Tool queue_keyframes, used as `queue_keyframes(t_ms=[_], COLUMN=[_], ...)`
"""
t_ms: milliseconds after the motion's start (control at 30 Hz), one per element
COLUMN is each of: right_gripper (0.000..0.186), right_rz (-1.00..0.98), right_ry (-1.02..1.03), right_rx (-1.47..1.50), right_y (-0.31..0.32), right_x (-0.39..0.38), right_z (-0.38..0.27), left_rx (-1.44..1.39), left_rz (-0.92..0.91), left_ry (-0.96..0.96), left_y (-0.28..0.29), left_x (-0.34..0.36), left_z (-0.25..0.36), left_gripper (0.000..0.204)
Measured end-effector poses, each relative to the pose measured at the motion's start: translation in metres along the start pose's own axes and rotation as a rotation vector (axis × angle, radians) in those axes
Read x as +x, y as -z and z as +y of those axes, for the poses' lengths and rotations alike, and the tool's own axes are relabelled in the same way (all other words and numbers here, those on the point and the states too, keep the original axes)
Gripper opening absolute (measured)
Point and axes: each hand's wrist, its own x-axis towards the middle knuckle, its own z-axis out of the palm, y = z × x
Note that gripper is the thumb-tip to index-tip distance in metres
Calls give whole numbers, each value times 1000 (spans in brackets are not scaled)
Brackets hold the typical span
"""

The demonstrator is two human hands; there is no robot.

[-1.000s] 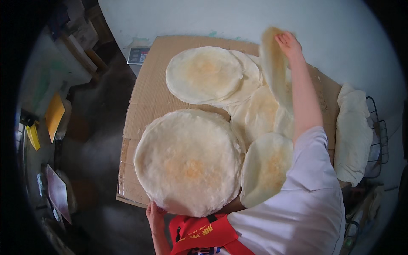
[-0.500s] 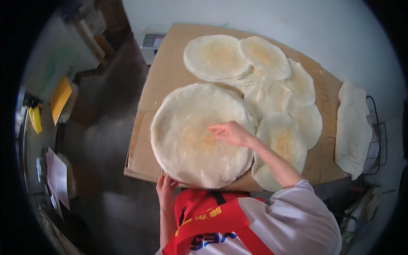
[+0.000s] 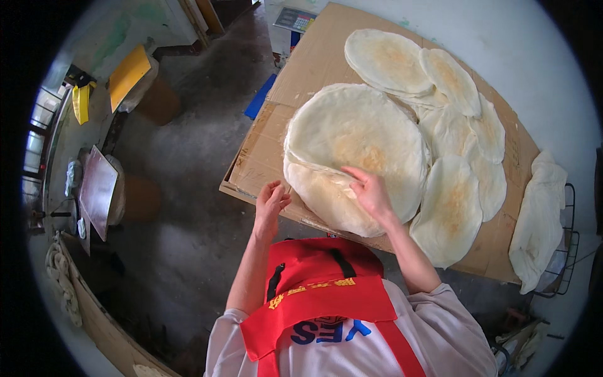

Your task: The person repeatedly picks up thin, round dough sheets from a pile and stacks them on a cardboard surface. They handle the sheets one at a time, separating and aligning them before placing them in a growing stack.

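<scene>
A large pile of round flatbreads [image 3: 352, 113], pale with browned patches, lies at the near left of the cardboard-topped table. The near-left part of the top flatbread is lifted and folded over, baring a browned surface beneath the fold. My right hand [image 3: 372, 193] pinches that turned edge, its fingers on the upper side and thumb below. Just off the table's near-left edge, my left hand [image 3: 272, 200] hangs in the air beside the pile. Its fingers are loosely curled and apart, with nothing seen in them.
Several smaller flatbreads [image 3: 449, 207] overlap across the right and far side of the cardboard [image 3: 301, 75]. A folded white cloth [image 3: 539, 220] hangs over a black wire rack [image 3: 570, 242] at right. A scale [image 3: 294, 20] stands beyond the far-left corner. Covered bins line the left wall.
My left hand has risen from the table edge into the air. My right hand has moved from the pile's middle to the near edge, and the top flatbread is now folded. The view has shifted.
</scene>
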Motion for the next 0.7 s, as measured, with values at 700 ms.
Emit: queue_keyframes(t_ms=[700], right_gripper=[36], right_rz=[-188], right_ry=[-55], right_rx=[646], right_y=[99], right_x=[32], right_z=[10], left_rx=[203], left_rz=[-239], left_ry=[217], left_y=[-23], left_x=[54], left_z=[4], left_gripper=[56])
